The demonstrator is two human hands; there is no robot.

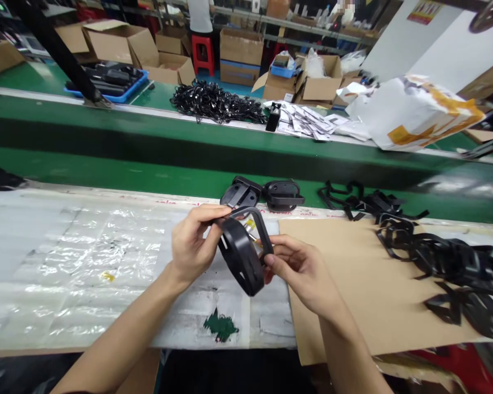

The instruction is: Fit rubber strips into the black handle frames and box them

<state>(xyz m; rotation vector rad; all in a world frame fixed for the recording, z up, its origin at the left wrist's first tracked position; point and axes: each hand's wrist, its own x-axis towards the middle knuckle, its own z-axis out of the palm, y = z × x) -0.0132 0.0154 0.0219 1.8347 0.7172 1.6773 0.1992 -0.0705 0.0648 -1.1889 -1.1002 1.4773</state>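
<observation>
Above the work table I hold a black oval plastic housing with a U-shaped bracket (241,257), tilted with its rim facing me. Thumb and fingers of my left hand (195,241) are closed on its upper left end. My right hand (298,268) pinches the bracket's lower right end between thumb and fingers. A small silvery piece with yellow on it (250,229) shows through the bracket opening; whether it is attached cannot be told. Just beyond my hands, two similar black housings (282,195) lie side by side at the table's far edge.
A cardboard sheet (337,273) covers the right side, with many black brackets and housings (460,262) along it. Plastic film (86,268) covers the left. Behind the green conveyor (107,164) lie black cables (217,103), white leaflets (308,119) and a blue tray (127,93).
</observation>
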